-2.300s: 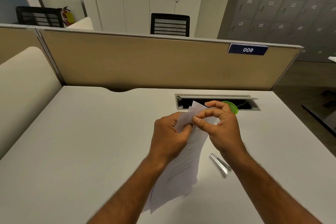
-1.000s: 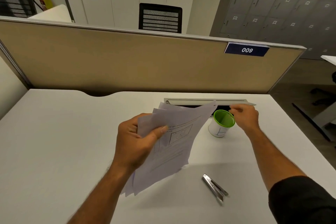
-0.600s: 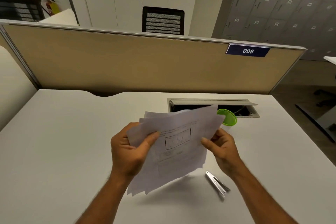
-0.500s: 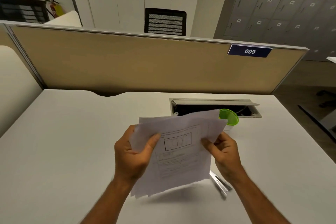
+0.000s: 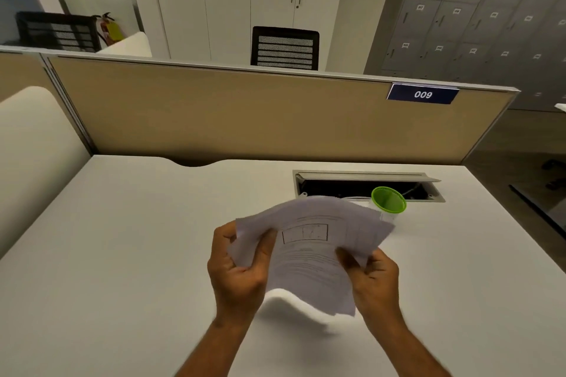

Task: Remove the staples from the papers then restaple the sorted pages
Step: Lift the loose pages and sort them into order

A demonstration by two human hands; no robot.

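Observation:
A loose stack of printed white papers [image 5: 309,251] is held up over the white desk [image 5: 122,254], fanned out at the top, its bottom edge curling just above the surface. My left hand [image 5: 239,269] grips the stack's left side with the thumb on the front sheet. My right hand [image 5: 375,278] pinches the right side. The top sheet shows a boxed figure and lines of text. The metal staple remover seen earlier is hidden behind the papers and my right hand.
A white cup with a green rim [image 5: 388,202] stands just behind the papers, in front of the open cable tray [image 5: 364,185]. A tan partition [image 5: 245,113] with a "009" plate [image 5: 422,94] closes the desk's far edge.
My right hand went out to the green-rimmed cup, then came back and took the stack's right side. The papers turned level between both hands and sank toward the desk, covering the staple remover.

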